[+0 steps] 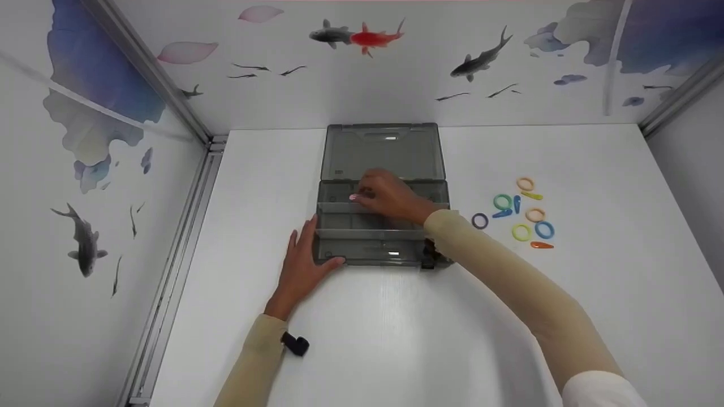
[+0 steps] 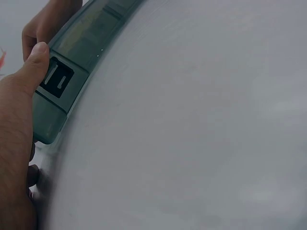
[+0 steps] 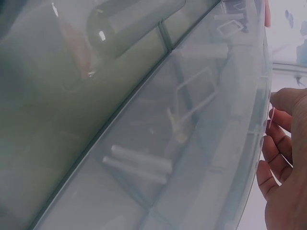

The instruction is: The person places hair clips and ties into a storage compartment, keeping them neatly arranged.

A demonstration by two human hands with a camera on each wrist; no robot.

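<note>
A grey see-through divided box [image 1: 362, 249] lies on the table with its lid [image 1: 384, 150] folded back. My left hand [image 1: 300, 268] rests on its front left corner, fingers along the left side and thumb on the front edge. In the left wrist view that thumb [image 2: 37, 60] presses beside a dark latch [image 2: 57, 77]. My right hand [image 1: 387, 195] is over the rear compartments, pinching a small pink thing [image 3: 272, 117] between thumb and fingers; its kind is mostly hidden.
To the right of the box lie several coloured hair ties [image 1: 521, 232] and several small hair clips [image 1: 542, 245], in blue, yellow and orange. White panels printed with fish [image 1: 481, 61] stand at the back and left of the table [image 1: 390, 339].
</note>
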